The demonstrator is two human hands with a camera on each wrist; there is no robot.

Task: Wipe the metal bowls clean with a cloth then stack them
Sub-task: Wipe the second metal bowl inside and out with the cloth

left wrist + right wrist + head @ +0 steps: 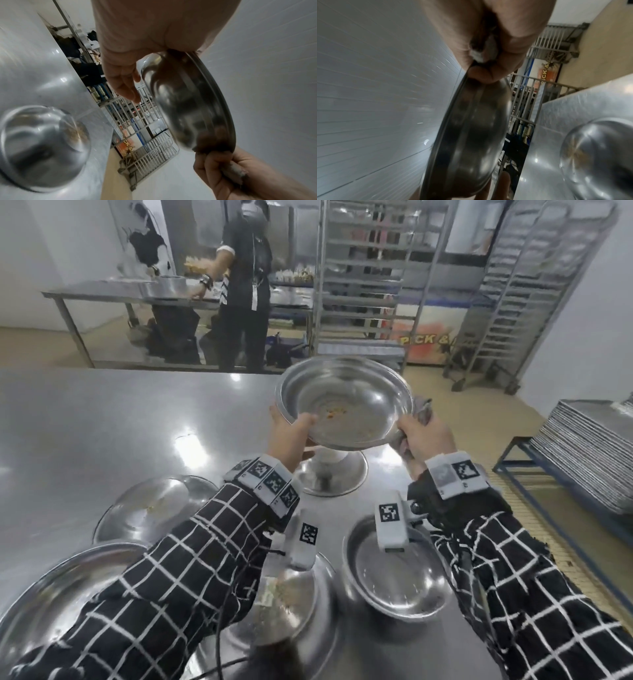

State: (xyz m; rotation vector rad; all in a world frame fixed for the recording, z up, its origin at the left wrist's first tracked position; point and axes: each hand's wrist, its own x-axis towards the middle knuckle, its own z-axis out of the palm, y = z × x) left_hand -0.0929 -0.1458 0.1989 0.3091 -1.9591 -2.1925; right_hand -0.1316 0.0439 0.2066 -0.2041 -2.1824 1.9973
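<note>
Steel table (102, 422) in a kitchen, bowl (346, 405) up above it, tilted toward the head, crumbs inside. Left hand (291, 436) clamped on near rim, right hand (424, 440) pinching cloth (423, 409) against far rim. Best: steady with left, free cloth, sweep crumbs out

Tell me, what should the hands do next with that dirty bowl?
Probably wipe inside it: the raised bowl shows orange crumbs, the right hand already grips the cloth at its rim, and the left hand steadies the other side.
</note>
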